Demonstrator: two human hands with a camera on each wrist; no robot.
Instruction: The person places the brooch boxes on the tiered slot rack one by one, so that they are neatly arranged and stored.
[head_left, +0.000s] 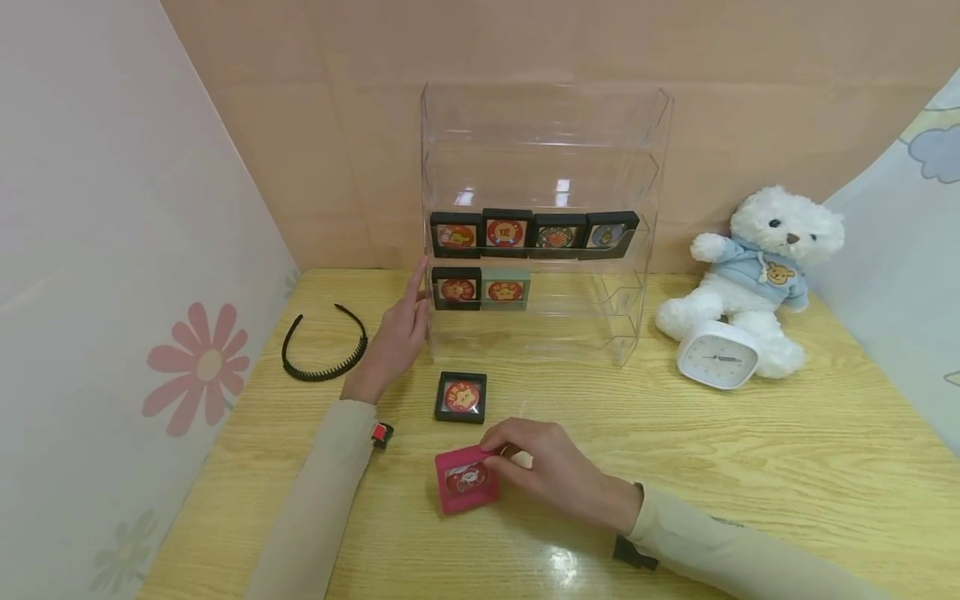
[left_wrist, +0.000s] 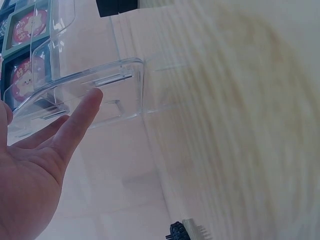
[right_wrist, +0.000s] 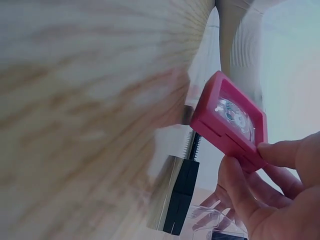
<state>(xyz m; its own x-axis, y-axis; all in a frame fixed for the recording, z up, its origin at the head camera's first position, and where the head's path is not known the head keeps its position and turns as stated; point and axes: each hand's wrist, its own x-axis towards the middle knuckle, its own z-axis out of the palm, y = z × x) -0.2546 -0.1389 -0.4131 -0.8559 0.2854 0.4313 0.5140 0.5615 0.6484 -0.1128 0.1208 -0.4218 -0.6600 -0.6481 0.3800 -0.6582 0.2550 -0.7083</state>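
Observation:
My right hand pinches a pink square display frame by its upper right corner, tilted above the table; a round red badge sits inside it. In the right wrist view the pink frame is between thumb and fingers. My left hand touches the left side of a clear acrylic rack with straight fingers. In the left wrist view a fingertip of that hand rests against the rack's side panel. A black display frame with a red badge lies flat between the hands.
The rack's middle shelf holds a row of several black frames. Below it stand a black frame and a pale green frame. A black headband lies at left. A white teddy bear sits at right behind a white clock.

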